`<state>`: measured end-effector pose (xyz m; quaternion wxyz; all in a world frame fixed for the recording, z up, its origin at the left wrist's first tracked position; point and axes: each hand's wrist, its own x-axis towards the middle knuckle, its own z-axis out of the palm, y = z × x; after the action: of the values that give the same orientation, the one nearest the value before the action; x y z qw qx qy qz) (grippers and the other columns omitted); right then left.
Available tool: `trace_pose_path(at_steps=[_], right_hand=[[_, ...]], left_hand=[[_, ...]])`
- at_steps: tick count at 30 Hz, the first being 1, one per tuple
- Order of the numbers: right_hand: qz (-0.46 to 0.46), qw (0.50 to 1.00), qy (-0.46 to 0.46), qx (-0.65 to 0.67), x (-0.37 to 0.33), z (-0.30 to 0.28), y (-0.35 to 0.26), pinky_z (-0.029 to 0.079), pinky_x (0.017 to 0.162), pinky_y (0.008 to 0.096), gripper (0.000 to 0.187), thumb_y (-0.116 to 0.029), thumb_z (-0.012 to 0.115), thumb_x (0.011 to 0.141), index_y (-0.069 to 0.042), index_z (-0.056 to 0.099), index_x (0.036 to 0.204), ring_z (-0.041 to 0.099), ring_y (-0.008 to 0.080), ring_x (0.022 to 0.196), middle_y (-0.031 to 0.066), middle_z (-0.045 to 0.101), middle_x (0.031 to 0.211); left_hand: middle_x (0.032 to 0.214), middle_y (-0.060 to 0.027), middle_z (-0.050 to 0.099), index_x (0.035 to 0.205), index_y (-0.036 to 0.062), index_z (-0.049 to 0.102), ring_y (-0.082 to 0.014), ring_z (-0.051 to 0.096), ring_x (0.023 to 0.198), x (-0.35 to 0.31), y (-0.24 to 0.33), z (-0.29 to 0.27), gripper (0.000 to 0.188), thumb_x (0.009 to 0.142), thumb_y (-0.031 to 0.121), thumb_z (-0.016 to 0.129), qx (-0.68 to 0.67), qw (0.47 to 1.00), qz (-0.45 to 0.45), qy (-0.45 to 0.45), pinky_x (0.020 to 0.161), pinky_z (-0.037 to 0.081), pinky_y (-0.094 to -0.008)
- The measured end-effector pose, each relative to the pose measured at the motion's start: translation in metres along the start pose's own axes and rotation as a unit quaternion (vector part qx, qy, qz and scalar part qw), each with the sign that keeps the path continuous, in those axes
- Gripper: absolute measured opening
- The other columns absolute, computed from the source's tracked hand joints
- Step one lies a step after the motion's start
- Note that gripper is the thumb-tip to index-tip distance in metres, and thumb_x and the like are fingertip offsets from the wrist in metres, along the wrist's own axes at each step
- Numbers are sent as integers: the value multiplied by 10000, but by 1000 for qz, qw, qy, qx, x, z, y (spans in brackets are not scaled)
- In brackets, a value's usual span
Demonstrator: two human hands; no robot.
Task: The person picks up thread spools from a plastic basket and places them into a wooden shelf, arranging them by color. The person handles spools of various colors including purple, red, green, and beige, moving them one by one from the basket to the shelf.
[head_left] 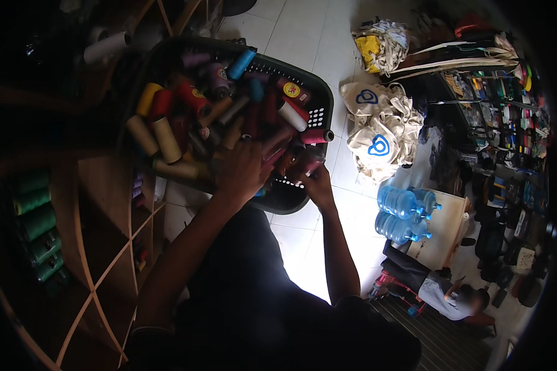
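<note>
A dark plastic basket (320, 86) full of thread spools stands in front of me. My left hand (242, 170) reaches over its near side, back of the hand up, fingers curled down among the spools. What those fingers hold is hidden, though a dark red spool (277, 141) lies right beside them. At the basket's near right corner, my right hand (317, 187) grips a dark pink thread spool (308, 162). Around them lie a magenta spool (316, 136), a white-topped red spool (293, 115), beige spools (166, 140) and a blue spool (241, 64).
Wooden shelving (86, 247) with green thread spools (36, 213) rises at the left. On the tiled floor to the right are cream cloth bags (380, 123) and blue water jugs (397, 203). A person (445, 294) sits at the lower right, near cluttered shelves (513, 117).
</note>
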<state>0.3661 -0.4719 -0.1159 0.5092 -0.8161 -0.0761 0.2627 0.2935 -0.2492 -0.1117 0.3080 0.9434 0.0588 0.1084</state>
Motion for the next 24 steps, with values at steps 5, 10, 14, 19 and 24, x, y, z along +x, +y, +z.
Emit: trace_pose_path(at_steps=[5, 10, 14, 19, 24], right_hand=[[41, 948, -28, 314, -17, -15, 8, 417, 1015, 391, 572, -375, 642, 841, -20, 500, 1267, 586, 219, 1078, 96, 612, 1117], [-7, 899, -35, 436, -26, -15, 3, 381, 1081, 461, 576, -284, 672, 837, -39, 476, 1320, 568, 255, 1137, 92, 601, 1184], [-95, 932, -50, 346, -20, -5, -40, 381, 1042, 429, 497, -315, 686, 831, -6, 568, 1201, 545, 249, 1118, 89, 588, 1171], [-138, 930, -111, 321, -1, 18, -74, 386, 1075, 428, 762, -147, 755, 784, -47, 376, 1437, 496, 252, 1245, 101, 509, 1344], [-162, 919, -227, 280, 27, 81, -98, 388, 1082, 435, 869, -30, 745, 756, -83, 287, 1491, 453, 266, 1299, 108, 436, 1427]], left_hand=[[914, -62, 602, 1129, 176, 566, -261, 605, 893, 26, 8, 48, 427, 779, 317, 766, 113, 993, -8, -33, 815, 460, -418], [877, -90, 588, 1252, 222, 604, -280, 583, 874, 25, -7, 62, 483, 789, 337, 678, 23, 999, 8, -23, 813, 471, -414], [1020, -195, 591, 1126, -48, 588, -337, 611, 959, 0, -12, 32, 584, 822, 434, 714, 25, 973, 78, 215, 871, 495, -418], [1143, -196, 594, 1207, -2, 568, -345, 604, 1036, -49, -25, -81, 608, 740, 317, 792, -105, 949, -90, 282, 924, 496, -448], [1089, -152, 610, 1192, 3, 552, -281, 621, 995, -136, -64, -165, 575, 709, 155, 824, -70, 819, -222, 525, 857, 501, -376]])
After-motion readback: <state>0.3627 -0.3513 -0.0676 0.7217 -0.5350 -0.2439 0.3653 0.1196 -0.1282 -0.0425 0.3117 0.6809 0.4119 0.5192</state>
